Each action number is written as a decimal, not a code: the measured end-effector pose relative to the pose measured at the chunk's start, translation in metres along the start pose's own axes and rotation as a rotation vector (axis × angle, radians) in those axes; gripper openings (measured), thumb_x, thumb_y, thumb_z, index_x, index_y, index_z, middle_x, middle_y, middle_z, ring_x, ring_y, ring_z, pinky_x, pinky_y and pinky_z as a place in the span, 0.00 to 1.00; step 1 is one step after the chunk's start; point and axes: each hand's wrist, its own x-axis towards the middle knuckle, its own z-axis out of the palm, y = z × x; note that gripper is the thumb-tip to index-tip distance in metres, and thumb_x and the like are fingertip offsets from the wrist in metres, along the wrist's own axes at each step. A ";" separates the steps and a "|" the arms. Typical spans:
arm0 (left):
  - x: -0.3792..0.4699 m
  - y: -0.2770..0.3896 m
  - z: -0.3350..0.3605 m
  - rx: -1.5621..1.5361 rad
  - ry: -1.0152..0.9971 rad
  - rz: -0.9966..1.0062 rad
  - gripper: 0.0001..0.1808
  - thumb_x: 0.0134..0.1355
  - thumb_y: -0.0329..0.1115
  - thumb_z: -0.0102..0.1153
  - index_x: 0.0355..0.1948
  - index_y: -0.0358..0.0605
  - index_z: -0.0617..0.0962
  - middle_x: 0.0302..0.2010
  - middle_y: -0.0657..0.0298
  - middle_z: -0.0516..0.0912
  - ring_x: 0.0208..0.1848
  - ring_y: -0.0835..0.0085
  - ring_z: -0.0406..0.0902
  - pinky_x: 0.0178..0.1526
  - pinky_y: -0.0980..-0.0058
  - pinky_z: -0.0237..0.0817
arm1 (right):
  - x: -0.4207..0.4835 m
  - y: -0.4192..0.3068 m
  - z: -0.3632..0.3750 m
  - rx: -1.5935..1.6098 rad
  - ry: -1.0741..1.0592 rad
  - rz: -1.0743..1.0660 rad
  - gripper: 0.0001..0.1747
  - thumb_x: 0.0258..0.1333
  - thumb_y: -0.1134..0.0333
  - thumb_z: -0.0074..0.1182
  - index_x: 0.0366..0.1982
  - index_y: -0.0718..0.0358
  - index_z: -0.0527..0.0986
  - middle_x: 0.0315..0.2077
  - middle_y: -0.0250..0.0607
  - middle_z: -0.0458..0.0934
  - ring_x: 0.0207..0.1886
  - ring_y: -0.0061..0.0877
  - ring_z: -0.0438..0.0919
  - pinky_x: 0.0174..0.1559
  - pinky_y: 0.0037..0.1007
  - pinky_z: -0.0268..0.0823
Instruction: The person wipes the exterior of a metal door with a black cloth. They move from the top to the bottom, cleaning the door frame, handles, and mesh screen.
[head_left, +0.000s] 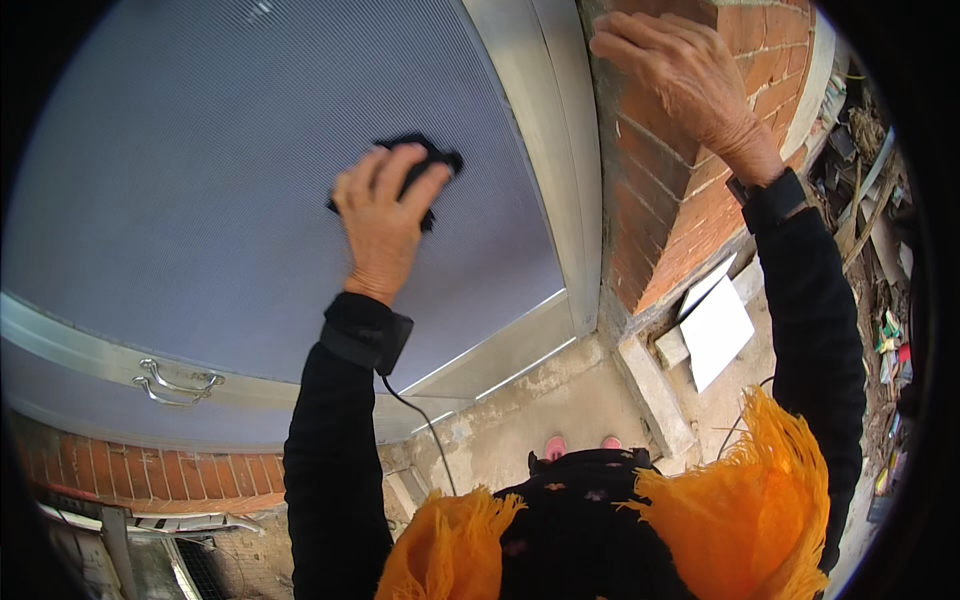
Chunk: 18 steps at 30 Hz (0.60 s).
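My left hand (382, 206) presses a crumpled black cloth (431, 161) against the finely ribbed panel (247, 187) of a door. Its fingers are spread over the cloth, and the hand looks slightly blurred. Beyond the door's metal frame (559, 150), my right hand (675, 75) is raised at the corner of a brick wall (652, 195). Its fingers are bent, with their tips partly hidden, so whether they grip the brick cannot be told. Two curved metal handles (180, 384) sit at the left edge of the door.
Below the door lies a concrete floor (517, 420). A white board (716, 334) leans by a concrete curb (656, 397) at the wall's foot. Mixed debris (874, 225) lines the far right. A black cable (424, 416) hangs from my left wrist, and an orange fringed scarf (735, 502) hangs in front of me.
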 end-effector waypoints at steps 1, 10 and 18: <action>-0.004 0.008 -0.004 -0.043 -0.078 0.015 0.11 0.56 0.33 0.59 0.40 0.62 0.83 0.52 0.70 0.74 0.58 0.64 0.65 0.61 0.62 0.52 | -0.001 0.000 0.008 -0.090 0.021 0.001 0.19 0.50 0.72 0.60 0.46 0.50 0.77 0.50 0.28 0.80 0.50 0.30 0.81 0.57 0.32 0.72; -0.021 0.075 -0.045 -2.004 0.131 -1.319 0.24 0.70 0.43 0.52 0.64 0.55 0.67 0.49 0.64 0.76 0.46 0.74 0.77 0.45 0.74 0.73 | -0.008 0.001 0.016 -0.017 -0.029 0.043 0.19 0.48 0.74 0.59 0.44 0.51 0.76 0.48 0.30 0.79 0.48 0.31 0.81 0.56 0.30 0.71; -0.036 0.094 -0.079 -2.283 0.196 -1.420 0.22 0.69 0.47 0.51 0.61 0.52 0.69 0.46 0.61 0.79 0.45 0.70 0.80 0.44 0.71 0.75 | 0.010 -0.042 -0.030 0.878 0.102 0.209 0.13 0.58 0.76 0.47 0.45 0.61 0.75 0.48 0.44 0.76 0.52 0.42 0.77 0.53 0.35 0.69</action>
